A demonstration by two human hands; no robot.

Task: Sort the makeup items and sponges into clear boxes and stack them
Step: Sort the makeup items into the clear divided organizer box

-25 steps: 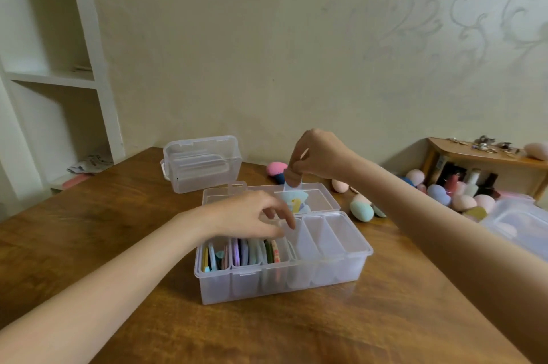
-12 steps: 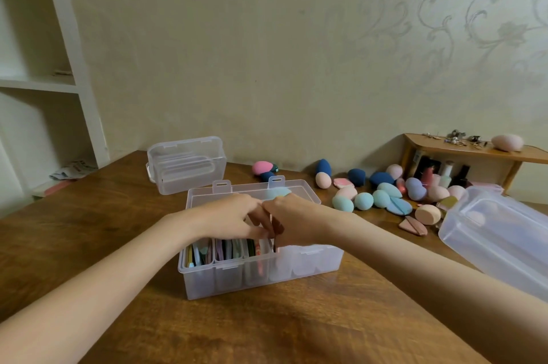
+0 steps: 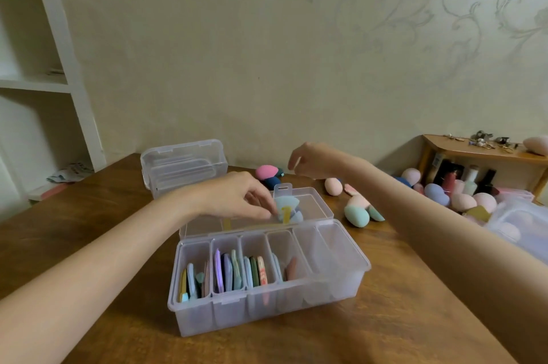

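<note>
My left hand (image 3: 237, 197) hovers over the back edge of the clear plastic divided box (image 3: 267, 274) on the brown wooden worktop (image 3: 385, 319), its fingers (image 3: 268, 209) curled down, tips at a pale blue wedge sponge (image 3: 286, 203) lying on the box's open lid (image 3: 314, 206); I cannot tell whether they grip it or only touch it. My right hand (image 3: 308, 160) hangs in the air further back, fingers loosely curled and holding nothing.

The box stands just in front of me. Its left four compartments hold flat coloured sponges (image 3: 231, 271) standing on edge; the two on the right look bare. The lid lies flat behind the box, so it sits between my hands and the loose items beyond.

Behind the lid, to the left, a second clear plastic box with its lid shut (image 3: 184, 165) stands near the wall. A pink egg-shaped sponge (image 3: 266, 171) lies beside a dark blue one (image 3: 272, 182). To the right of the lid lie a mint and peach egg-shaped sponge (image 3: 357, 212) and a peach one (image 3: 332, 185). My right forearm crosses in front of a heap of pink and blue sponges (image 3: 462, 197) against a small wooden shelf (image 3: 474, 153), with bottles (image 3: 471, 178) under it. A third clear container (image 3: 522, 221) shows at the right edge.
</note>
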